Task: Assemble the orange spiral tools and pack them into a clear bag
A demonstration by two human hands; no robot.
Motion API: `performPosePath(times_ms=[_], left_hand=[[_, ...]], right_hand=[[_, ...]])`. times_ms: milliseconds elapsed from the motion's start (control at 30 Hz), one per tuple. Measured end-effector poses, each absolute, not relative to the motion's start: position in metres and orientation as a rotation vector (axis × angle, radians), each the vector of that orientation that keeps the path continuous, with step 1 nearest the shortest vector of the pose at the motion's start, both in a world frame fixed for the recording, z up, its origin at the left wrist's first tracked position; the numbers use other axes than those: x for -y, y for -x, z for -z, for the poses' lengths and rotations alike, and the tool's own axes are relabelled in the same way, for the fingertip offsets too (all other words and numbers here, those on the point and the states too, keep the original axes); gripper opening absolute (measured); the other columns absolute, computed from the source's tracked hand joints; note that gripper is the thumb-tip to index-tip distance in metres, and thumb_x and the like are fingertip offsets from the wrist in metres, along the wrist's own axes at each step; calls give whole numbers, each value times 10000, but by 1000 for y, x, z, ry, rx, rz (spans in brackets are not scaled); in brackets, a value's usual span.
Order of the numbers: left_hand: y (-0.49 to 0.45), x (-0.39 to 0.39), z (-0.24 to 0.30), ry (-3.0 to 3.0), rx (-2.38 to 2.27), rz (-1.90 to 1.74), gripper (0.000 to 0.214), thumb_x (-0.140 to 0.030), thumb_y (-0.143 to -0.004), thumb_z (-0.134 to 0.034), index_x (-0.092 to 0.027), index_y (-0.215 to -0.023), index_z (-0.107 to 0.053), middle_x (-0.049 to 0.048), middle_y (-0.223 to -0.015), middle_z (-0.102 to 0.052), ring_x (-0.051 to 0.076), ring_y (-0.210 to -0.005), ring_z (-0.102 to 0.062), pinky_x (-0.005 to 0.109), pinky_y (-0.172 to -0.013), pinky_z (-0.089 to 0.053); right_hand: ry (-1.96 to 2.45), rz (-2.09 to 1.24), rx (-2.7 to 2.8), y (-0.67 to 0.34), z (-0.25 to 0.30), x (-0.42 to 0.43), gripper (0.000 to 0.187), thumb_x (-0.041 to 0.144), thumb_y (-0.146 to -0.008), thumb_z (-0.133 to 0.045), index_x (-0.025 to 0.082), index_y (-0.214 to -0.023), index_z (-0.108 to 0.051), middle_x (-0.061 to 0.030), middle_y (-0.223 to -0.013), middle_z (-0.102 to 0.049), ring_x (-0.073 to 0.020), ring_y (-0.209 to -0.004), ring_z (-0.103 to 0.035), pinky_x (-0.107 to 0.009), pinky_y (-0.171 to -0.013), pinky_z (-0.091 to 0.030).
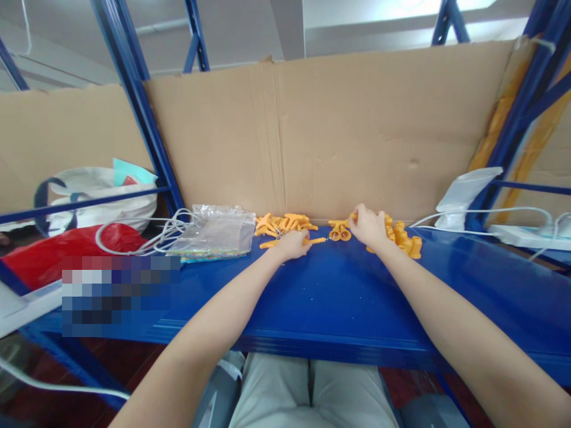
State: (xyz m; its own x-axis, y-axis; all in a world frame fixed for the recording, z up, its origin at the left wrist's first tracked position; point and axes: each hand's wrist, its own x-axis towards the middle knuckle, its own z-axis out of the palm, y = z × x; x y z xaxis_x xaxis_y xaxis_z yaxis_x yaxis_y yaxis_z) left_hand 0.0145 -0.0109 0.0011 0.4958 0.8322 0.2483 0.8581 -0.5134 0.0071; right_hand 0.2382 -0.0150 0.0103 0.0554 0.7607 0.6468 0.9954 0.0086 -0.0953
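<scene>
My left hand is closed around a slim orange plastic piece, whose ridged end sticks out to the right. Behind that hand lies a heap of orange plastic pieces, with small metal chains among them. My right hand has its fingers pinched at an orange piece, mostly covered by the fingertips. Between the hands, two round orange parts with shiny centres rest on the blue table. Just right of my right hand sits a pile of chunky orange cup-like parts.
A stack of clear plastic bags and white cables lie at the left. A cardboard sheet walls off the back of the blue table. Blue metal posts rise at the sides. A white pouch leans at the right.
</scene>
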Motion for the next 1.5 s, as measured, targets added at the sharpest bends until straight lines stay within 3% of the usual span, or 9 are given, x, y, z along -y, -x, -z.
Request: performPosePath(times_ms=[167,333,467,600,700,800,1333,1500], left_hand=[[-12,5,1,2476,1607,586,269,-266,-917,-422,-134,-1109,-556,141,-1107,-659,259,-1030,-619,368,-862,-479],[-11,1,3,2420,1663,611,261,-243,-923,-412,-126,-1114,-545,150,-1102,-661,266,-1043,-619,375,-855,-485],[-11,3,2,2415,1655,603,271,-243,-921,-431,-125,-1138,-542,155,-1126,-652,270,-1056,-616,382,-863,-489],[-11,5,2,2407,1655,576,290,-250,-922,-437,-121,-1164,-533,165,-1122,-642,279,-1047,-616,394,-859,-490],[-12,6,2,2413,1647,562,284,-255,-923,-434,-130,-1156,-534,165,-1123,-634,285,-1050,-610,408,-859,-489],[-12,7,2,2434,1630,558,264,-247,-918,-436,-143,-1138,-538,159,-1130,-628,284,-1056,-602,416,-867,-485],[-13,12,1,2452,1611,457,271,-245,-932,-410,-158,-1164,-519,141,-1203,-596,261,-1111,-579,390,-913,-469],[-14,10,5,2461,1544,543,252,-255,-918,-436,-168,-1130,-541,141,-1169,-603,276,-1070,-589,415,-897,-476]], right_hand=[[1702,267,1857,-229,-9,14,337,253,-819,-506,153,-1141,-503,-103,-930,-691,-216,-792,-632,-280,-659,-399],[1728,-111,2154,-218,4,10,149,269,-730,-675,179,-821,-598,-12,-766,-662,-157,-711,-612,-224,-591,-410],[1826,-98,2135,-212,7,10,178,334,-751,-689,182,-742,-596,-19,-764,-666,-156,-703,-616,-220,-574,-416],[1895,99,2126,-213,1,15,169,305,-818,-633,165,-914,-633,-90,-947,-702,-210,-898,-651,-248,-707,-457],[1938,253,2124,-214,-6,21,293,200,-845,-580,98,-1120,-591,-171,-1113,-664,-246,-1051,-621,-292,-829,-450],[1965,332,2177,-215,-11,27,330,137,-846,-542,68,-1166,-580,-207,-1187,-621,-268,-1125,-584,-315,-889,-432],[2004,400,2202,-215,-14,33,341,141,-864,-470,122,-1171,-616,-168,-1170,-621,-268,-1121,-580,-344,-875,-449],[1802,398,2288,-214,-9,28,380,178,-879,-487,172,-1244,-593,-156,-1172,-602,-276,-1082,-593,-368,-882,-446]])
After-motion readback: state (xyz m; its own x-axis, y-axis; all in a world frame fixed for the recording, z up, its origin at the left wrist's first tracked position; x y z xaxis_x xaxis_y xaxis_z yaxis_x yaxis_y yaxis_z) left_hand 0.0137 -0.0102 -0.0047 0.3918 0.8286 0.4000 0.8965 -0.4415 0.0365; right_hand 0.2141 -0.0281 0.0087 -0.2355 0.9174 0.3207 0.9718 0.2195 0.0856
